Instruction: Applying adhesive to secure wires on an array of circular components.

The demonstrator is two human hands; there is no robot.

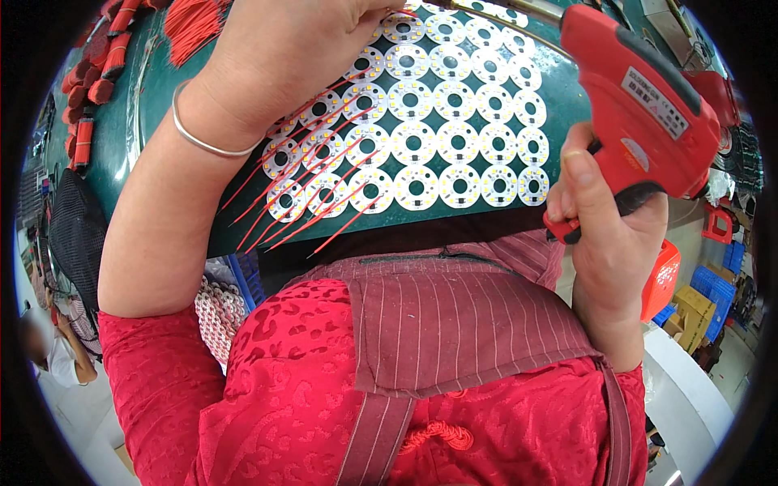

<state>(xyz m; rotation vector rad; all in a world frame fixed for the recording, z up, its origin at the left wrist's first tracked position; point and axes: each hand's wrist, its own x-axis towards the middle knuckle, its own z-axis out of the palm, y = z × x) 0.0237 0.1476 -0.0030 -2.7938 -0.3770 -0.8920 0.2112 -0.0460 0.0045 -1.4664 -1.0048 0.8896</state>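
My right hand (612, 223) is wrapped round the handle of a red and black soldering gun (640, 105), with fingers at its trigger. The gun's metal barrel points left toward the far edge of the view. My left hand (312, 49) reaches over the far left of the boards, its fingers pinched on a red wire (410, 12); the fingertips are partly cut off by the top edge. Below both hands lie rows of round white LED boards (395, 97) with centre holes. Several thin red wires (340, 233) run slantwise across the left boards toward the table's near edge.
The boards lie on a green tabletop (113, 134). A loose pile of red wires (194, 28) and tied red wire bundles (117, 53) are at the far left. Below the table are a container of round boards (220, 312) and a red crate (662, 279). Another person (65, 352) is at left.
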